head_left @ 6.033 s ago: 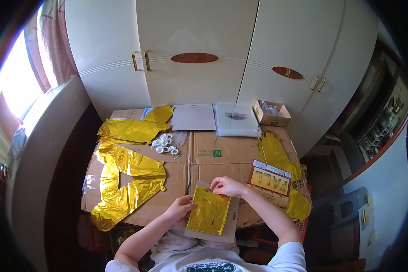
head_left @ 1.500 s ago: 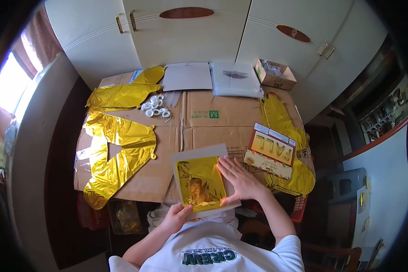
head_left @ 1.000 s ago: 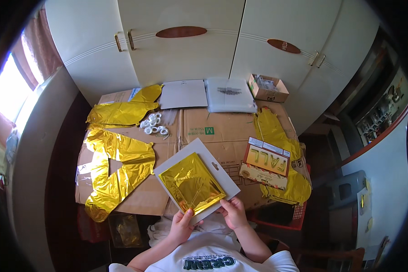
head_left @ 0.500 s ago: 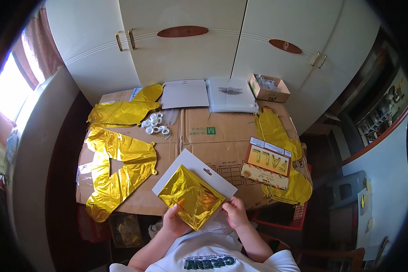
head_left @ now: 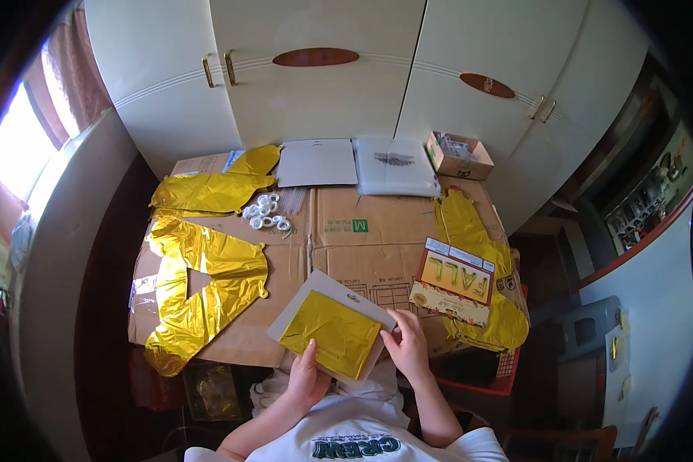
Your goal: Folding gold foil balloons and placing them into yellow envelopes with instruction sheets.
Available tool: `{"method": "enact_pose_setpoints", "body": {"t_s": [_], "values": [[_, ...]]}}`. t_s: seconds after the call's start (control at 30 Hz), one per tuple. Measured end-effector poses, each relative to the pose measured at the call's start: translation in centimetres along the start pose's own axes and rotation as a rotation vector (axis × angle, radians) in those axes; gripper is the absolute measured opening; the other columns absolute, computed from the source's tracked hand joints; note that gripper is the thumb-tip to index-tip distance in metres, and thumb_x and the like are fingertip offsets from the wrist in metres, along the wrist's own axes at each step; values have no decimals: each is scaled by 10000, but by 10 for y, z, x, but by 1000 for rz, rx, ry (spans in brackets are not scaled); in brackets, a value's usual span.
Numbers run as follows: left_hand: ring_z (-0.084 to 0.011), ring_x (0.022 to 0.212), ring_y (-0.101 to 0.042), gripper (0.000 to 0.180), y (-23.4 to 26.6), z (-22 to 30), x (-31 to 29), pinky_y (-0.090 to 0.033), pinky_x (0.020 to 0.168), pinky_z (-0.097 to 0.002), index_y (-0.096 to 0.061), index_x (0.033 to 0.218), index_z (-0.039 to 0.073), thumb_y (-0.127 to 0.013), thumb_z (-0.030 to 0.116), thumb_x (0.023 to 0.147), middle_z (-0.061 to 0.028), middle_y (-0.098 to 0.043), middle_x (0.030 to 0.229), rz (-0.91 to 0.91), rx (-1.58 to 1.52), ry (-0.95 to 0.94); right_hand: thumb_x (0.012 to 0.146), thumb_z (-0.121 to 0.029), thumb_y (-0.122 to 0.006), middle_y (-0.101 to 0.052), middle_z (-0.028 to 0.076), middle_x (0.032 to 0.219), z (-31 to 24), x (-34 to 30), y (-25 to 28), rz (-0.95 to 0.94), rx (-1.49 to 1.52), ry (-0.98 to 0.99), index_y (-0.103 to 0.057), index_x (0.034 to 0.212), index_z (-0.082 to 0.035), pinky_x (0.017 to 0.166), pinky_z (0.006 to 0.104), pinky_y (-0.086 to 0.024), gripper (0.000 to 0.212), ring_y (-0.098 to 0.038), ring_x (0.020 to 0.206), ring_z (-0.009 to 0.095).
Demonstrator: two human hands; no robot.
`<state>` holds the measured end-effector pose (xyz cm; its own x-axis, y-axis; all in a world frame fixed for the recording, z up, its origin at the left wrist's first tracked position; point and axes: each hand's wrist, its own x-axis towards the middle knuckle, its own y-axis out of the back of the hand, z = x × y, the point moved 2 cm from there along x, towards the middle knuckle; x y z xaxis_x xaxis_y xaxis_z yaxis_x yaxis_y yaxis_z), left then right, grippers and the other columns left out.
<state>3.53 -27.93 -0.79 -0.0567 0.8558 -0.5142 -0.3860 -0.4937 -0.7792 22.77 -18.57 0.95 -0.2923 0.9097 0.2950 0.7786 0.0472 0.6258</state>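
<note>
A flat folded gold foil balloon [head_left: 331, 333] lies on a pale header card [head_left: 368, 305] with a small hang slot, tilted at the near edge of the cardboard. My left hand [head_left: 306, 379] grips the lower left of both, thumb on top of the foil. At the card's right edge, my right hand [head_left: 410, 348] has its fingers curled and pressed together, touching the edge. Left of these lies a flat, shiny gold letter-shaped foil balloon [head_left: 227, 266]. A printed card [head_left: 450, 283] with balloon letters rests to the right, over more gold foil balloons [head_left: 500, 319].
Cardboard [head_left: 339, 258] covers the table. Along its back are gold balloons [head_left: 208, 191], white ribbon rolls [head_left: 266, 209], a pale card stack [head_left: 316, 163], clear plastic bags [head_left: 396, 173] and a small open box [head_left: 460, 158]. White cabinets [head_left: 323, 100] stand behind. A red basket [head_left: 500, 377] sits below right.
The foil on the card now looks flatter and smoother, its lifted folds gone. My right hand has moved up along the card's right edge. The card has shifted slightly down and right.
</note>
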Motion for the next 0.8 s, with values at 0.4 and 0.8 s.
{"method": "enact_pose_setpoints", "body": {"t_s": [0.4,0.8], "values": [[-322,1214,-525,463,4,64,-76,-404,1050,-431,-480,1327,-20,-603,106,899,-178,-546,1234,-277,1482,-410,863,-112,-639,-588,138,1236,-11,3,2,10,-169,247,-604,1180,-20,1000,453,-430,332,-550,1163,337],[-400,1410,-318,807,-49,52,60,-215,1148,-564,-429,1458,131,-464,692,879,-205,-381,1500,-518,2442,-1125,907,-204,-605,-556,123,1328,-2,10,-15,-116,-302,267,-591,1238,-37,1104,495,-339,370,-506,1273,263]]}}
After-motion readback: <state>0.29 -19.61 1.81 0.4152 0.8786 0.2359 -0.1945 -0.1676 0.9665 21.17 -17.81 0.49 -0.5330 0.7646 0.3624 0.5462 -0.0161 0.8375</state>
